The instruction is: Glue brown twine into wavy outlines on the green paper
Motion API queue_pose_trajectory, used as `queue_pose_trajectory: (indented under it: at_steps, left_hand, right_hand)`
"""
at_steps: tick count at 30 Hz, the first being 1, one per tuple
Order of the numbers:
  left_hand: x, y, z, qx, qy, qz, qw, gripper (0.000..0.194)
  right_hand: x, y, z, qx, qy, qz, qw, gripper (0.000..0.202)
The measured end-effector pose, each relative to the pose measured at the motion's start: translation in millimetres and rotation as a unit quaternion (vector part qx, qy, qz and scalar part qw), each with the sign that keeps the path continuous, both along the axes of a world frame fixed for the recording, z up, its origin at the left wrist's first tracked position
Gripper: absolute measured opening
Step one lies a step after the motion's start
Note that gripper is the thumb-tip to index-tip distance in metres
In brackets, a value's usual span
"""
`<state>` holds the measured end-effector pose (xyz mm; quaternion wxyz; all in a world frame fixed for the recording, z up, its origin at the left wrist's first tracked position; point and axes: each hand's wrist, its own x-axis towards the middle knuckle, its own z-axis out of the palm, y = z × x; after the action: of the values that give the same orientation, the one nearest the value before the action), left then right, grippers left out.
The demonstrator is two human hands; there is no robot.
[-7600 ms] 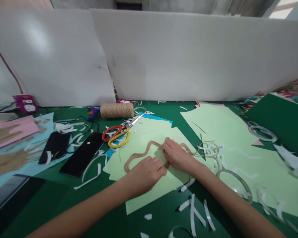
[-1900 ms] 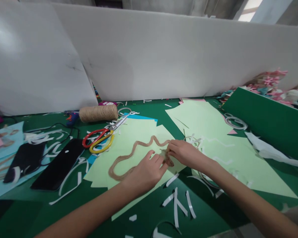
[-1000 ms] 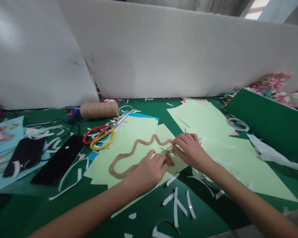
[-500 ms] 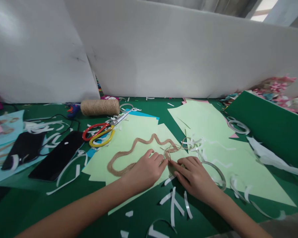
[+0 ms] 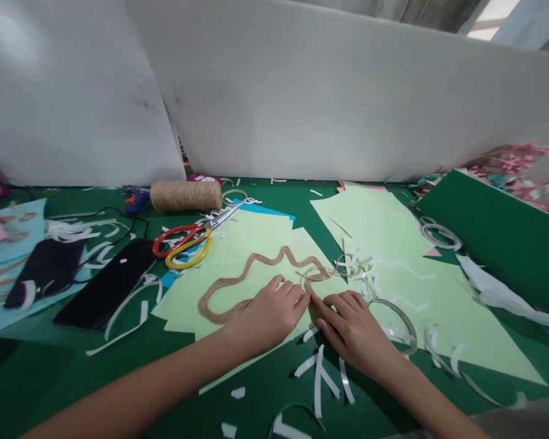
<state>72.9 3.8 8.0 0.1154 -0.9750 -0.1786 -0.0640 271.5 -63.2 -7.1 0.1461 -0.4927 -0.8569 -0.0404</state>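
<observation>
Brown jute twine [image 5: 222, 282] lies in a wavy outline of several strands on a pale green paper sheet [image 5: 265, 231]. My left hand [image 5: 274, 311] rests over its lower edge with fingers curled, the thumb and index tips closed on the twine where it bends. From the other side, my right hand [image 5: 354, 326] touches the same bend with its stretched index fingertip, the thumb held apart. Loose twine ends curl just beyond the fingertips. Part of the outline is hidden under my left hand.
Scissors [image 5: 187, 244] with red and yellow handles lie open-bladed at left, near a twine spool [image 5: 186, 196] and a dark phone [image 5: 105, 286]. White paper strips [image 5: 319, 378] litter the front. A green box [image 5: 498, 238] stands at right; a white board [image 5: 302, 91] rises behind.
My right hand's fingers have shifted slightly left and its thumb has moved a little. The twine bend between my hands looks slightly straighter. My left hand stays nearly still.
</observation>
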Motion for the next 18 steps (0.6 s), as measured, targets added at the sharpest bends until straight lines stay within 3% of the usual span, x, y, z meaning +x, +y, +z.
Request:
queue_pose_trajectory:
  at_steps: [10,18]
  left_hand:
    - [-0.2,-0.9,5.8,-0.001,-0.005,-0.024,1.000,0.029]
    - [-1.9,1.9,3.9,-0.020,-0.021,-0.022,0.999,0.029]
  right_hand:
    - [0.3,5.7,-4.1,0.020,-0.024,0.013,0.999,0.033]
    - [-5.2,12.4,3.5,0.061,-0.057,0.002,0.997,0.025]
